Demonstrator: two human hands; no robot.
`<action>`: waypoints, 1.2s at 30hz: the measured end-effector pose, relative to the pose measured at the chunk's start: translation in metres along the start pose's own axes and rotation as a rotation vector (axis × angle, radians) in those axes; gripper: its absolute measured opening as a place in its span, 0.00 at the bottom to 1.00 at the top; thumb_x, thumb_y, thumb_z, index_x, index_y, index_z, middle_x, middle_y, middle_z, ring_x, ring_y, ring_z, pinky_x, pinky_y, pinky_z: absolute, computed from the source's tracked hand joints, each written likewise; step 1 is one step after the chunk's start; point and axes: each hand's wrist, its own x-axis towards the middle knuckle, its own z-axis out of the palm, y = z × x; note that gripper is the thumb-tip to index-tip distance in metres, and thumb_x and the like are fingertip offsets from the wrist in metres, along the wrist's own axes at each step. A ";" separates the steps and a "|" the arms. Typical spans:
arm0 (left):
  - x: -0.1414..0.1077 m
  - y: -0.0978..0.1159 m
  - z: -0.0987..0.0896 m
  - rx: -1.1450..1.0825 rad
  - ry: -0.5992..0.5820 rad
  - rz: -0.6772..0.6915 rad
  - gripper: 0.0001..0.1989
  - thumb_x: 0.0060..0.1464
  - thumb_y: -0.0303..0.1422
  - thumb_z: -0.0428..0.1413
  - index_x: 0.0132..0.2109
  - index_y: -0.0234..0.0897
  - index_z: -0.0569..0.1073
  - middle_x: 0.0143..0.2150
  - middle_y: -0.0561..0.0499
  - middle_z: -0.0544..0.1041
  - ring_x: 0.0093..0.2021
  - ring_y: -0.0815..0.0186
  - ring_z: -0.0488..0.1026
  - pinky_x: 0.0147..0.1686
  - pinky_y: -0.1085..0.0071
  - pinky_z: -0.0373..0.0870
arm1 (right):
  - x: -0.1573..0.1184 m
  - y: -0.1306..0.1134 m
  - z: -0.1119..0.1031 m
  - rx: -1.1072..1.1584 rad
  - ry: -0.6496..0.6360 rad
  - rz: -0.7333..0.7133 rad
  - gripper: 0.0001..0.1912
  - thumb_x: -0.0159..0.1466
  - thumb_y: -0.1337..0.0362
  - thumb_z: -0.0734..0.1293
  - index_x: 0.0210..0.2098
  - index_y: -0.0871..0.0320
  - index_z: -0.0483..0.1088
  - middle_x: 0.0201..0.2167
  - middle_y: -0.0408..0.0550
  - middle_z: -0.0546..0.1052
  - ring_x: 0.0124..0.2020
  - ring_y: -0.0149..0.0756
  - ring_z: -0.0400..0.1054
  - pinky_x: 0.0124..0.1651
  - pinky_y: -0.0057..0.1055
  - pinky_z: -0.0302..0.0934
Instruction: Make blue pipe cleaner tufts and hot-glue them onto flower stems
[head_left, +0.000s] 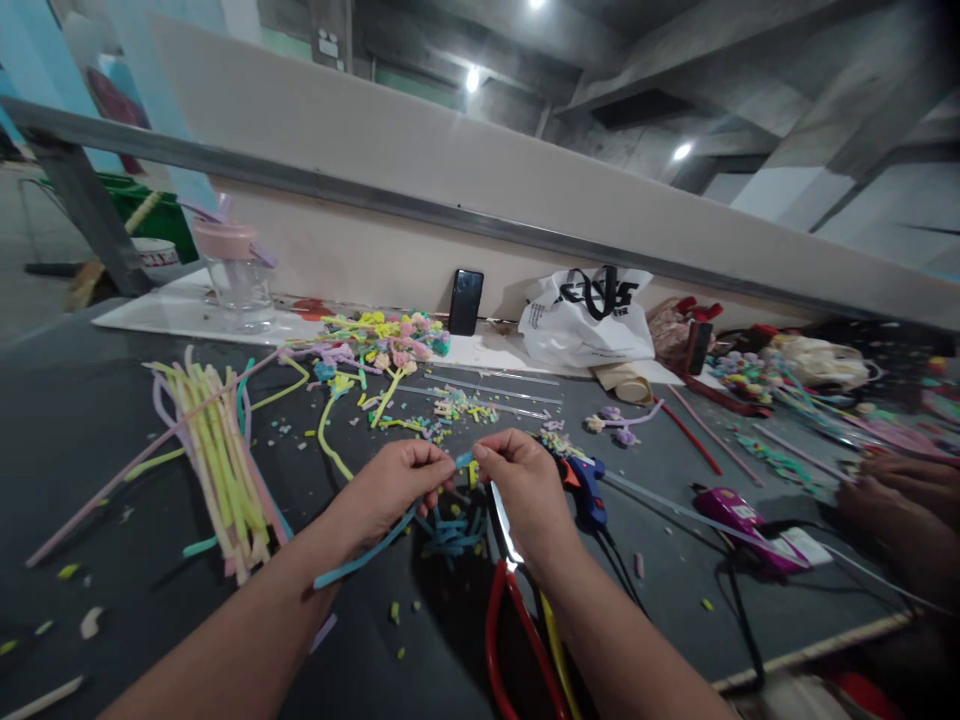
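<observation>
My left hand [401, 480] pinches a blue pipe cleaner [360, 565], whose long tail hangs down past the left wrist. Close beside it, my right hand [525, 485] is closed in a pinch on the same pipe cleaner, a short blue stretch showing between the fingertips. Below the hands lies a small heap of cut blue pipe cleaner pieces [454, 532]. Red-handled scissors [504, 585] rest under my right hand, blades pointing away from me. Just right of that hand is a blue glue gun [589, 490] with an orange trigger.
A bundle of pipe cleaners [221, 450] lies left; fuzzy flowers [397, 340] are piled behind. At the back stand a phone [466, 302], a white bag [589, 325] and a cup [236, 275]. A purple glue gun [750, 525] and another person's hands [896, 500] are right.
</observation>
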 end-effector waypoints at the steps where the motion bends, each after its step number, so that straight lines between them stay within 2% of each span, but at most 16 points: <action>1: 0.000 0.000 0.000 -0.015 -0.011 -0.010 0.14 0.48 0.42 0.55 0.28 0.34 0.71 0.21 0.55 0.69 0.19 0.74 0.62 0.20 0.77 0.58 | 0.001 0.000 -0.001 -0.005 -0.001 -0.007 0.04 0.51 0.65 0.67 0.23 0.58 0.67 0.15 0.37 0.66 0.19 0.28 0.59 0.27 0.27 0.52; 5: -0.002 -0.001 -0.001 -0.117 -0.074 -0.049 0.16 0.49 0.44 0.54 0.30 0.34 0.71 0.26 0.53 0.72 0.20 0.74 0.64 0.21 0.76 0.59 | 0.002 -0.003 -0.005 -0.016 -0.011 -0.032 0.05 0.52 0.64 0.67 0.24 0.59 0.68 0.16 0.38 0.67 0.21 0.29 0.60 0.27 0.27 0.53; 10: -0.003 0.001 -0.003 -0.184 -0.116 -0.039 0.15 0.46 0.43 0.58 0.28 0.33 0.72 0.24 0.53 0.73 0.23 0.72 0.66 0.28 0.75 0.61 | 0.002 -0.007 -0.009 0.006 -0.078 -0.046 0.05 0.52 0.63 0.68 0.26 0.59 0.69 0.18 0.38 0.67 0.21 0.29 0.59 0.27 0.26 0.53; 14: -0.004 0.004 -0.003 -0.151 -0.121 -0.001 0.14 0.47 0.41 0.58 0.28 0.33 0.73 0.25 0.53 0.74 0.24 0.73 0.64 0.27 0.76 0.57 | 0.002 -0.014 -0.016 0.089 -0.154 -0.037 0.09 0.55 0.60 0.67 0.33 0.59 0.71 0.27 0.43 0.72 0.23 0.28 0.60 0.31 0.27 0.55; 17: -0.004 0.006 -0.004 -0.157 -0.105 0.014 0.14 0.48 0.42 0.57 0.27 0.33 0.73 0.25 0.53 0.72 0.21 0.75 0.60 0.23 0.77 0.53 | 0.000 -0.014 -0.019 0.142 -0.074 -0.035 0.12 0.56 0.59 0.67 0.37 0.58 0.70 0.32 0.44 0.74 0.24 0.27 0.61 0.34 0.28 0.57; 20: -0.005 0.008 -0.004 -0.226 -0.057 -0.015 0.13 0.48 0.41 0.57 0.28 0.33 0.73 0.26 0.53 0.72 0.20 0.76 0.59 0.20 0.77 0.51 | -0.010 -0.009 -0.014 0.171 -0.024 0.036 0.12 0.53 0.59 0.68 0.35 0.58 0.69 0.29 0.41 0.72 0.23 0.26 0.60 0.31 0.26 0.56; 25: -0.008 0.012 -0.003 -0.352 -0.086 0.021 0.11 0.47 0.37 0.59 0.27 0.33 0.71 0.24 0.54 0.69 0.21 0.76 0.60 0.20 0.79 0.54 | -0.042 -0.005 0.008 0.227 -0.303 0.302 0.16 0.52 0.54 0.69 0.33 0.59 0.65 0.27 0.41 0.72 0.15 0.22 0.58 0.21 0.23 0.50; 28: -0.010 0.015 -0.003 -0.385 -0.077 0.036 0.10 0.48 0.35 0.58 0.28 0.32 0.71 0.24 0.54 0.69 0.19 0.78 0.59 0.19 0.80 0.55 | -0.054 -0.005 0.019 0.269 -0.449 0.356 0.17 0.52 0.53 0.69 0.31 0.59 0.64 0.22 0.40 0.72 0.10 0.20 0.53 0.16 0.22 0.43; 31: -0.012 0.018 -0.004 -0.453 -0.064 -0.017 0.07 0.48 0.32 0.59 0.29 0.33 0.70 0.27 0.54 0.71 0.19 0.78 0.61 0.19 0.81 0.57 | -0.058 -0.001 0.022 0.389 -0.518 0.407 0.15 0.55 0.53 0.66 0.29 0.60 0.64 0.16 0.40 0.71 0.09 0.19 0.48 0.14 0.21 0.39; 36: -0.015 0.019 -0.001 -0.541 -0.176 -0.103 0.07 0.48 0.33 0.59 0.29 0.36 0.68 0.26 0.52 0.72 0.23 0.73 0.67 0.18 0.79 0.60 | -0.058 0.005 0.017 0.525 -0.658 0.537 0.15 0.57 0.52 0.65 0.30 0.60 0.68 0.11 0.38 0.67 0.08 0.22 0.50 0.14 0.22 0.44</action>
